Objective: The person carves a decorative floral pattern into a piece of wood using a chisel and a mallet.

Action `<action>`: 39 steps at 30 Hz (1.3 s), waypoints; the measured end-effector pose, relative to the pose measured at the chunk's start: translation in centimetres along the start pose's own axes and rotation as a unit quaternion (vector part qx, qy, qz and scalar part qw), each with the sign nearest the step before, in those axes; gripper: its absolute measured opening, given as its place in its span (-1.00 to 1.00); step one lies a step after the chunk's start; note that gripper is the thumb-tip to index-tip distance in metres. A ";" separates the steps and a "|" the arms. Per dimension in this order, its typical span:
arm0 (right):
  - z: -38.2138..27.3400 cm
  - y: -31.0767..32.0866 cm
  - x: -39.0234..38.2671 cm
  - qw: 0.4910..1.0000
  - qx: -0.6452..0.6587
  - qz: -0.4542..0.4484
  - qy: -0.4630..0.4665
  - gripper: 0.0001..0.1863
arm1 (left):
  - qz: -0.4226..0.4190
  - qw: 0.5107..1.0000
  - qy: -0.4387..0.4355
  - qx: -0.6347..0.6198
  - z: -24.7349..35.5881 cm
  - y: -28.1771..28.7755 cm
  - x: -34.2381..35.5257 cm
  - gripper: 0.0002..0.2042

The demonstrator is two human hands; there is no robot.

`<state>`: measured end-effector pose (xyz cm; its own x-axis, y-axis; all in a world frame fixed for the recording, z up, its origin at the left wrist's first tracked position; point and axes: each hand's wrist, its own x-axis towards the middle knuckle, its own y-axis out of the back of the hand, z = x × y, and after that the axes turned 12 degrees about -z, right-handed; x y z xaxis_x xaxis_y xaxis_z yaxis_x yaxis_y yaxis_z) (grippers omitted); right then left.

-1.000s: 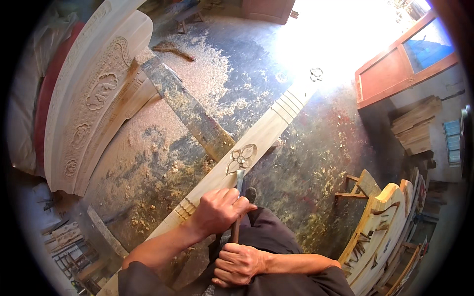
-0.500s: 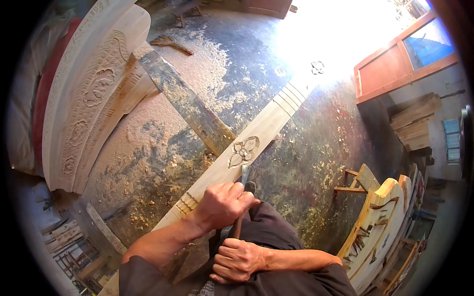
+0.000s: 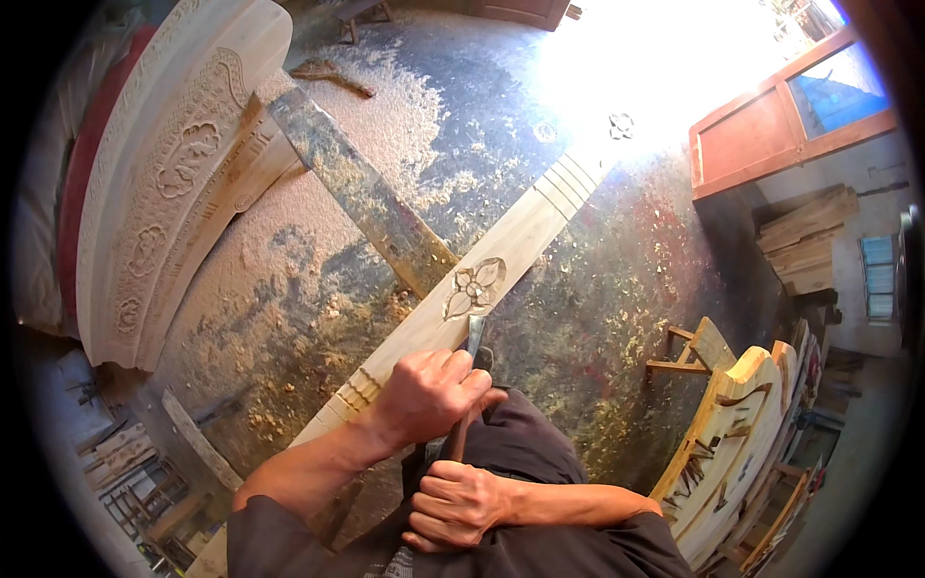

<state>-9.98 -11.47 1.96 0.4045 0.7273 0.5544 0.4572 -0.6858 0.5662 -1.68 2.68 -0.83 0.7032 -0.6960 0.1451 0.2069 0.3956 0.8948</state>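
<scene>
A long pale wooden board [image 3: 520, 231] runs diagonally from the lower left to the bright upper right. A four-petalled flower [image 3: 474, 287] is carved in relief in it. The blade of a chisel [image 3: 476, 333] meets the board at the flower's near edge. My left hand [image 3: 432, 393] is closed around the chisel close behind the blade, resting by the board's edge. Below it, my right hand [image 3: 457, 505] wraps the end of the brown wooden handle, close to my body. Both palms and the handle's end are hidden by the fingers.
A grey wooden beam [image 3: 356, 183] meets the board from the upper left. Large carved panels [image 3: 183, 164] stand at left. Several hand tools lie on a pale wooden piece [image 3: 727, 433] at right, near a small wooden stool [image 3: 701, 349]. Wood shavings [image 3: 289, 279] cover much of the floor.
The whole view has shifted slightly. Both hands keep their grip on the chisel, and its blade stays at the flower's near edge.
</scene>
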 end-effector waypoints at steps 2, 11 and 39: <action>0.0 -0.3 -0.2 1.000 0.002 -0.001 0.000 -0.50 | -0.006 1.000 0.000 0.007 0.5 0.8 -0.4 -0.61; 0.6 -1.2 -0.3 1.000 -0.012 0.009 0.012 -0.54 | 0.001 1.000 0.022 0.023 0.4 -0.7 -0.8 -0.59; 1.0 0.2 0.7 1.000 -0.004 -0.003 0.002 -0.53 | 0.018 0.998 0.035 -0.041 0.2 -0.5 0.1 -0.57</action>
<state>-8.83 -11.09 1.87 0.3981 0.7320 0.5528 0.4537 -0.6809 0.5749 -1.88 2.32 -1.19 0.7560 -0.6383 0.1453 0.2329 0.4697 0.8515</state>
